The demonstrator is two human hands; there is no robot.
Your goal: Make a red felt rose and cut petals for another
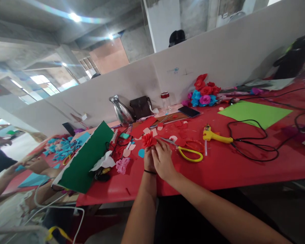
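In mid-frame I see the left hand (149,159) grasping a red flower (147,139); whether the right hand (164,158) beside it grips too, I can't tell. Scissors (178,147) lie just right.

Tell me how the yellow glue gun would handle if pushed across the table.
The yellow glue gun would probably slide or swivel rather than roll, given its long handle and angular shape. The looped black cord at its end may drag on it. Its shell looks like plastic, so it is likely stiff and fairly light.
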